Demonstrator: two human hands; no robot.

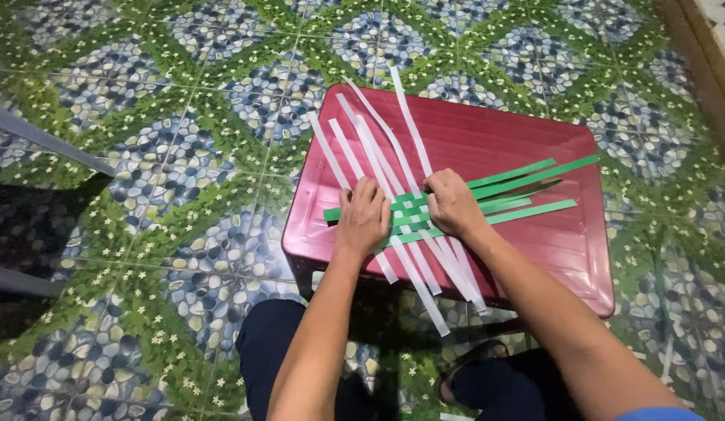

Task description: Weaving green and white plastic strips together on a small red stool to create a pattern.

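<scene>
Both hands down on the weave, palms flat, fingers curled onto the strips. My left hand presses the left end of the green strips, near the left edge of the red plastic lid that carries everything. My right hand sits just beside it, pinning the crossing where the white strips pass over and under the green. White strips fan out toward the lid's far edge and overhang its near edge below my wrists. Green strips run from under my hands toward the right edge. The lid rests on a patterned tile floor; my knees are below the near edge.
</scene>
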